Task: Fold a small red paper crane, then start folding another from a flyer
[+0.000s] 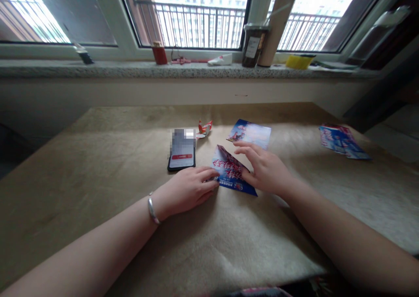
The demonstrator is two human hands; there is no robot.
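Observation:
A folded sheet of blue printed paper (pixel 229 170) with red lettering lies on the table, one flap slightly raised along its upper edge. At its left edge, my left hand (pixel 186 189) is closed on the paper, fingertips over the border; a silver bracelet circles that wrist. On the other side, my right hand (pixel 263 168) is open, thumb against the right part of the sheet and fingers spread above it. A phone (pixel 182 151) with a lit screen lies just beyond my left hand. Behind my right fingers is another blue printed sheet (pixel 253 132), lying flat.
A small folded red-and-white paper piece (pixel 204 129) sits beside the phone. Several similar blue sheets (pixel 343 142) are piled at the table's right. On the stone windowsill (pixel 196 71) stand a red container (pixel 159 53), a dark jar (pixel 253 47) and a yellow item (pixel 299 62).

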